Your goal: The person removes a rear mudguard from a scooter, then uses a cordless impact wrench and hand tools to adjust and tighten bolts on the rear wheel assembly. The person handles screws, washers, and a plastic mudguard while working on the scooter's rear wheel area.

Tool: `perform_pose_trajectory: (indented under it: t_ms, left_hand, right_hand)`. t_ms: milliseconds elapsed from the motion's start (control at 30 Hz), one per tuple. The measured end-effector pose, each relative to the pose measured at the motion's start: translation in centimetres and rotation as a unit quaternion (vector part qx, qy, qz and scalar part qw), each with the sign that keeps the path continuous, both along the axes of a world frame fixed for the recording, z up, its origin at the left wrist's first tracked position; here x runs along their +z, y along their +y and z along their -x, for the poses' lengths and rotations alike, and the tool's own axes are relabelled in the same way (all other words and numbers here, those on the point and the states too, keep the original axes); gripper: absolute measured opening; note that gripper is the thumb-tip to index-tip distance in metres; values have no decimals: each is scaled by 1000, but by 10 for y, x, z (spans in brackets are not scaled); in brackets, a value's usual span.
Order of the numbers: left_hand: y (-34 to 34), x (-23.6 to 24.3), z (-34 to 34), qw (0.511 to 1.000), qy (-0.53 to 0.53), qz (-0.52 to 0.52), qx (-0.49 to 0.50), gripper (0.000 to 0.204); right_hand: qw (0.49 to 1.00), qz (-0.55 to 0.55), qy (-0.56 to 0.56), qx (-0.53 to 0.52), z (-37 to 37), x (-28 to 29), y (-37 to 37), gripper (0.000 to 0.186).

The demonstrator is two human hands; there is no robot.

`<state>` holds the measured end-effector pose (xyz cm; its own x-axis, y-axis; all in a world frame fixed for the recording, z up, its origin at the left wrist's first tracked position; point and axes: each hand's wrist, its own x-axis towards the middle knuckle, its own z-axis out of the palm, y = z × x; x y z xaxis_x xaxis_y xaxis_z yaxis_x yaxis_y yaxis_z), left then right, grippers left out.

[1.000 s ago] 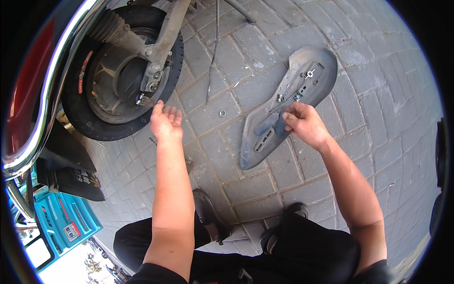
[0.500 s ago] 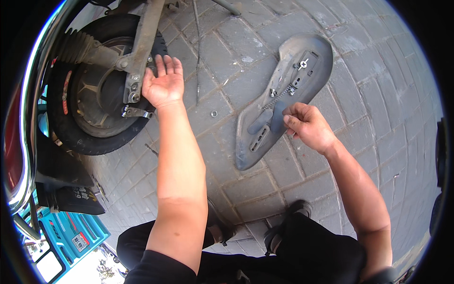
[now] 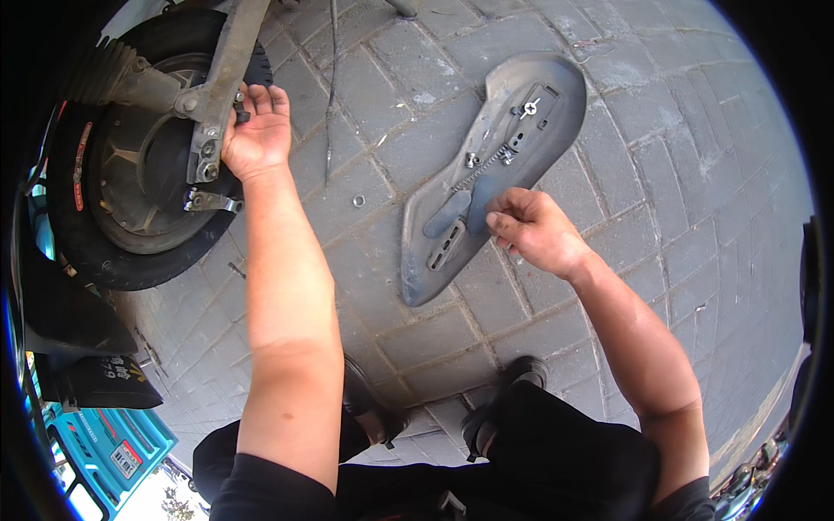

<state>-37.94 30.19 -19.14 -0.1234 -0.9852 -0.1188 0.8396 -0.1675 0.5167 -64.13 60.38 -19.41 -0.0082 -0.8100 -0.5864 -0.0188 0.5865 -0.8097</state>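
My left hand (image 3: pixel 261 135) is palm up beside the metal swingarm (image 3: pixel 228 74) of a scooter's wheel (image 3: pixel 148 178). Its fingers are stretched out. A small dark bolt-like part (image 3: pixel 242 111) shows against them; whether they touch it I cannot tell. My right hand (image 3: pixel 540 233) is closed in a pinch above the near right edge of a long grey plastic cover (image 3: pixel 421 252) lying on the paving. Anything between those fingertips is hidden. Inside the cover are a spring (image 3: pixel 482 168), a pale wing-shaped piece (image 3: pixel 530 108), small bolts (image 3: pixel 506 154) and a slotted bracket (image 3: pixel 446 247).
A loose nut (image 3: pixel 359 201) and a thin dark cable (image 3: pixel 332 95) lie on grey paving between wheel and cover. A black mudflap (image 3: pixel 104 382) hangs at the left. A turquoise case (image 3: pixel 113 447) stands at lower left. My shoes (image 3: pixel 526 372) are below the cover.
The whole scene has shifted left in the picture as my head turned. My left hand's fingers now sit beside the dark bolt-like part. My right hand keeps its pinch above the cover.
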Motion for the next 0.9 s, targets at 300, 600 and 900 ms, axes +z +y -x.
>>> perform_pose_trajectory:
  t_ms: [300,600,900]
  left_hand:
    - [14,13,11,997,-15,-76,24,23]
    - [130,-18,-46,931,-255,-257,42,15]
    - [176,-18,-115,917,-202,-329,99,8]
  right_hand:
    - [999,-11,36,38,-5,5,13,21]
    - [998,-29,47,11,-5,25,23,21]
    - [997,12,62,40,-21,51,16,17]
